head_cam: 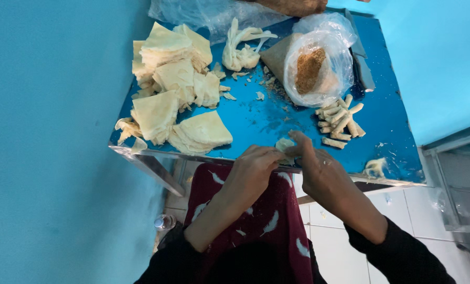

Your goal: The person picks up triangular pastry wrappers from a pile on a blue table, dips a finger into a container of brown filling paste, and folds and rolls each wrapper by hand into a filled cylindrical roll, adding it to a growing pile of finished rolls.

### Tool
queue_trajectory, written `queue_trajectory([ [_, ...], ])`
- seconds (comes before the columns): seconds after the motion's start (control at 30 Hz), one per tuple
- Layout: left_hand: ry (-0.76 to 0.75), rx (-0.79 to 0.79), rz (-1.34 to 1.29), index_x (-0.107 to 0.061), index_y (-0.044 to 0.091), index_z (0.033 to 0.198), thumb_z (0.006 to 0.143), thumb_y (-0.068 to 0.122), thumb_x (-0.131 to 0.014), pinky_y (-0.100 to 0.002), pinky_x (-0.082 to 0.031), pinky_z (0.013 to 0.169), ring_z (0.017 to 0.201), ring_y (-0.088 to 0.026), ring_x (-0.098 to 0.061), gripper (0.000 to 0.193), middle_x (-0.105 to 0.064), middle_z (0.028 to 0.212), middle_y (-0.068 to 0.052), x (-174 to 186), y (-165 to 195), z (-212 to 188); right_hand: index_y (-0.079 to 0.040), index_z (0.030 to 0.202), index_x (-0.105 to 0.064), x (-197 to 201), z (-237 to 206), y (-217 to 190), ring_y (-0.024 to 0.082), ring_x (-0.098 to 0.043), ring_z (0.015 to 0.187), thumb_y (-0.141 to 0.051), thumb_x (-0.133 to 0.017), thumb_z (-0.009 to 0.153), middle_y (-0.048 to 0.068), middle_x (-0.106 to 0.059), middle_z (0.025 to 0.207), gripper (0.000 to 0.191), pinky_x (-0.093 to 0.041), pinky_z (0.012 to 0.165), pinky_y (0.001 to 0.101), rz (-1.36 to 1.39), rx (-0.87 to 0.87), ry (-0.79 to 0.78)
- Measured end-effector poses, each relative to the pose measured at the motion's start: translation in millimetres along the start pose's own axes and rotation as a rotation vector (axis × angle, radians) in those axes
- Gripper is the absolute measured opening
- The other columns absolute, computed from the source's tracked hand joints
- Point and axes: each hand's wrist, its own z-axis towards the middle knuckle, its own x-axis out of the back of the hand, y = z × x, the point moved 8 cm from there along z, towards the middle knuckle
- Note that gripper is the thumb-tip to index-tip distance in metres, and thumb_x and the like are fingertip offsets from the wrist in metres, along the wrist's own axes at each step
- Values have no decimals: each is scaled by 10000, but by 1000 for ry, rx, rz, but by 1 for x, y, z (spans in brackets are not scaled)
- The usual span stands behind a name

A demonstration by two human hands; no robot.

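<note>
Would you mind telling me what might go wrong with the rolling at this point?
The small pastry piece, pinched between left hand and right hand at the blue table's front edge, could drop onto the lap. The wrapper stacks overhanging that edge may slide off.

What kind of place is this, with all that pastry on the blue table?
Probably a small home or workshop food-preparation spot: stacks of thin pastry sheets, a pile of finished rolls and a bag of brown filling lie on a blue table, over a tiled floor.
</note>
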Motion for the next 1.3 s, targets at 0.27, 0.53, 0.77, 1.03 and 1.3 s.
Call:
queue_trajectory([
  [0.27, -81, -358, 428, -609, -3, 1042, 844, 2, -675, -405, -548, 887, 982, -312, -619, 209, -610, 958, -137, -25, -7, 9, -14, 1479, -363, -2, -5, 0, 365, -707, 971, -85, -725, 860, 146, -743, 1085, 721, -531, 832, 478, -49, 98, 82],
  [0.53, -108, -170, 415, -626, 56, 915, 817, 48, -668, -396, -541, 814, 943, -288, -630, 107, -638, 924, -106, -29, -15, 33, -126, 1473, -347, -12, 30, 38, 313, -748, 850, 20, -729, 834, 161, -725, 923, 758, -590, 748, 413, 413, -289, -113],
  [0.77, -100, -269, 460, -622, 31, 1002, 856, 59, -640, -371, -549, 827, 949, -275, -625, 150, -632, 977, -104, -26, -3, 6, -11, 1420, -405, -14, -7, 17, 350, -735, 1001, 95, -645, 876, 176, -741, 1060, 604, -589, 743, 400, 72, 2, 195],
  [1.03, -260, 25, 176, -697, 87, 864, 851, 82, -677, -461, -558, 797, 895, -339, -707, 24, -715, 882, -144, -33, -44, 49, -78, 1408, -367, -22, 20, 58, 275, -767, 881, 17, -675, 912, 123, -763, 955, 592, -595, 731, 403, 298, -321, -42],
  [1.3, -206, 47, 307, -650, 15, 983, 838, 125, -740, -482, -556, 705, 857, -374, -705, 203, -710, 833, -169, -29, -43, 47, -27, 1419, -356, -15, 15, 32, 355, -713, 941, 103, -622, 856, 177, -686, 999, 635, -568, 760, 438, 159, -65, 128],
])
